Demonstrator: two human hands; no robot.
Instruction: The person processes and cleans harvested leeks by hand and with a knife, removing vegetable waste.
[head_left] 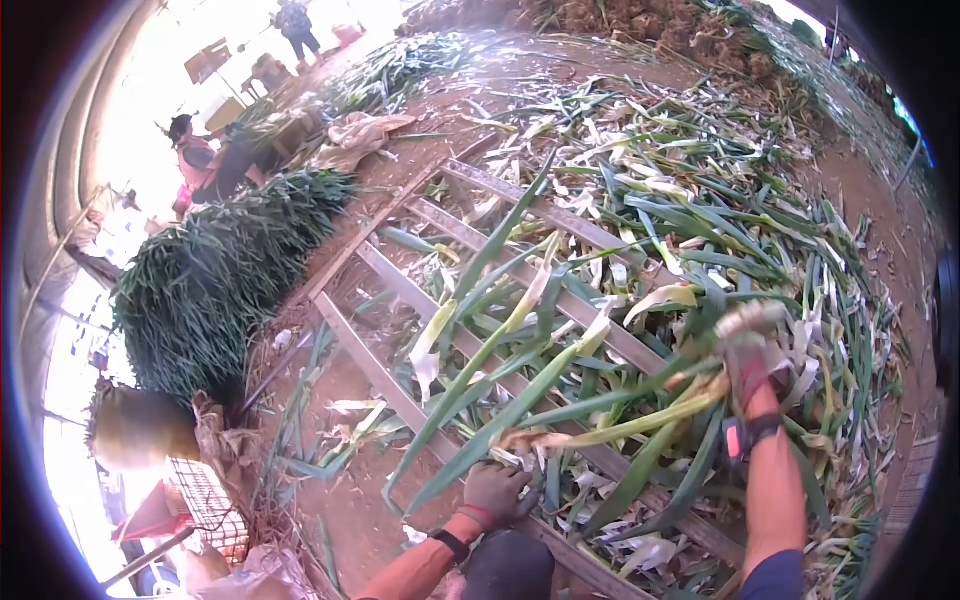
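Observation:
My right hand point(746, 362), in a glove and smeared by motion, is at the right, closed on a bunch of large green onions point(700, 392). A blurred pale end point(752, 318) shows just beyond the fingers, and yellowing leaves trail left from the hand. My left hand point(497, 491), in a grey glove, rests low in the centre beside my dark knee point(508, 565). Its fingers are curled, and what they may hold is hidden. Between the hands, long green leaves point(520, 405) lie across a slatted frame point(400, 285) on the ground.
Cut leaves and pale peelings point(690, 190) cover the ground ahead and right. A tall stack of green onions point(235, 275) stands at the left, near a wire crate point(212, 505). A person point(205, 165) sits behind the stack; another person point(297, 28) stands farther back.

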